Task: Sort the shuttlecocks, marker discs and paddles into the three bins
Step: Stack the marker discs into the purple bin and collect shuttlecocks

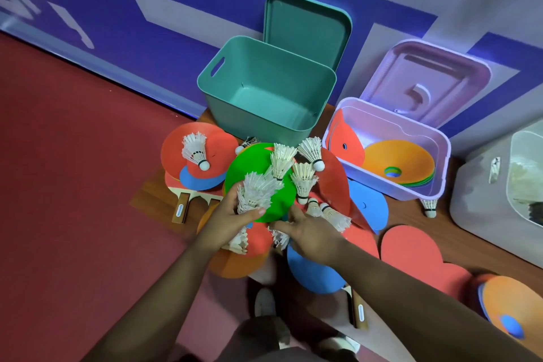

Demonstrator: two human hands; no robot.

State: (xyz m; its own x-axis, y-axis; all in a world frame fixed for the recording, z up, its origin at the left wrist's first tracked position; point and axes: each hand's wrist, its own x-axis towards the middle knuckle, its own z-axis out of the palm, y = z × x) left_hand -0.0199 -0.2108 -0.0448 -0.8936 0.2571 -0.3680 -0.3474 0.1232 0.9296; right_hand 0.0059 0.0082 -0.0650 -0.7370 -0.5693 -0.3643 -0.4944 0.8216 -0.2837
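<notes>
Shuttlecock bunch [258, 192] over green disc [252, 164].
Left hand [232, 217] is gripping it; right hand [311, 233] is holding one shuttlecock [279, 239], nearer.

Open teal bin [293, 79] past shuttlecocks [283, 160] upright on green disc [279, 203]

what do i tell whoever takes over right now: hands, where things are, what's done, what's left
Left hand: grips a bunch of shuttlecocks over the green disc.
Right hand: at another shuttlecock just below that disc; grip unclear.
Done: several discs are in the lilac bin. The grey bin seems to hold shuttlecocks, but it is blurred.
Left: the teal bin shows nothing inside. The paddles, many loose discs and more shuttlecocks are still in the pile. One stray shuttlecock lies beside the lilac bin.
</notes>
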